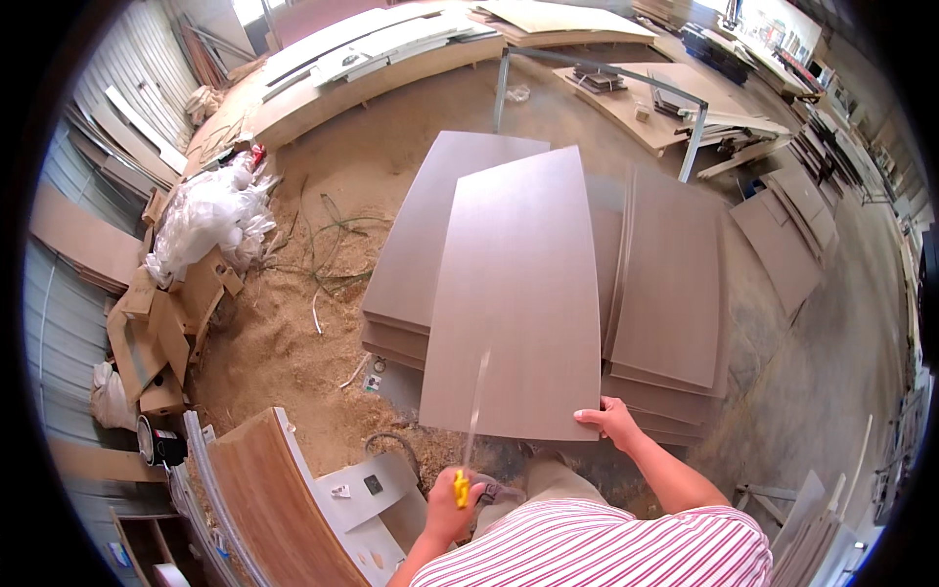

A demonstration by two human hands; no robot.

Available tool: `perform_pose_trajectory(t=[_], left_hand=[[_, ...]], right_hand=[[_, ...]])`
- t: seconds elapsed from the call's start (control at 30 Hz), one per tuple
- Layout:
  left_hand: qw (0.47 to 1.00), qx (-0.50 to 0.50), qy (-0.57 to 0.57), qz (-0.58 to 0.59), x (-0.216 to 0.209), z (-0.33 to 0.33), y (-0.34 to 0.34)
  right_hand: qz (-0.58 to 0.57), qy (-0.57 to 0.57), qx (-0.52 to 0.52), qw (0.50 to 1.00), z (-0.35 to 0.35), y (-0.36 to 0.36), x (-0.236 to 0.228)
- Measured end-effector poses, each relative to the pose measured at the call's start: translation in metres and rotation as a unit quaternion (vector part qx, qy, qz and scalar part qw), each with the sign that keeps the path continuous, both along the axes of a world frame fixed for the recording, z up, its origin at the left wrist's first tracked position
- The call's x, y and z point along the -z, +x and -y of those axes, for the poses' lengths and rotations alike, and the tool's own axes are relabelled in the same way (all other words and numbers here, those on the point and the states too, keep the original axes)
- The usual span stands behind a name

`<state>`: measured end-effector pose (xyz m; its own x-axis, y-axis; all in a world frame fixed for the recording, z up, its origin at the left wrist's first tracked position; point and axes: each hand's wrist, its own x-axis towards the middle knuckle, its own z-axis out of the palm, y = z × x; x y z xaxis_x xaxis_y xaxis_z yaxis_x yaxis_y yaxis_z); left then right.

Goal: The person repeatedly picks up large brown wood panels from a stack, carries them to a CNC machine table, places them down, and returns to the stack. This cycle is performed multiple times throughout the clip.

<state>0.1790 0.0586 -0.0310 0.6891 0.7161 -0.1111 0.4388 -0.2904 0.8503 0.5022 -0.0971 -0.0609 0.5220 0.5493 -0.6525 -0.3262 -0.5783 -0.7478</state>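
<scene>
In my left hand (452, 504), the fingers are closed round a small yellow tape measure (461, 487). Its thin pale blade (478, 396) stretches up and away, over the near part of a grey-brown panel (523, 284). That panel is tilted and lies across the stacks behind it. My right hand (608, 421) grips its near right corner, thumb on the top face and fingers beneath. A stack of like panels (430, 225) shows at the left, partly covered. Another stack of panels (670, 284) lies at the right.
Sawdust (284, 342) covers the floor to the left, with green strapping (337, 230) on it. White plastic wrap (215, 215) and cardboard (156, 338) lie by the wall. A metal frame (606, 68) stands beyond the stacks. Brown-faced boards (264, 499) lean at the near left.
</scene>
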Motion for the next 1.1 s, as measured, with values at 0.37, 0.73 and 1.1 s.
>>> perform_pose_trajectory(t=[0.37, 0.73, 1.1], left_hand=[[0.961, -0.146, 0.131, 0.195, -0.046, -0.052, 0.073], [0.917, -0.327, -0.040, 0.223, -0.086, -0.121, 0.027], [0.858, -0.475, -0.051, 0.191, -0.182, -0.022, -0.062]], right_hand=[[0.059, 0.309, -0.097, 0.944, -0.166, -0.116, -0.127], [0.044, -0.019, -0.148, 0.988, -0.203, -0.069, 0.138], [-0.419, 0.084, 0.048, 0.903, -0.344, 0.001, 0.206]])
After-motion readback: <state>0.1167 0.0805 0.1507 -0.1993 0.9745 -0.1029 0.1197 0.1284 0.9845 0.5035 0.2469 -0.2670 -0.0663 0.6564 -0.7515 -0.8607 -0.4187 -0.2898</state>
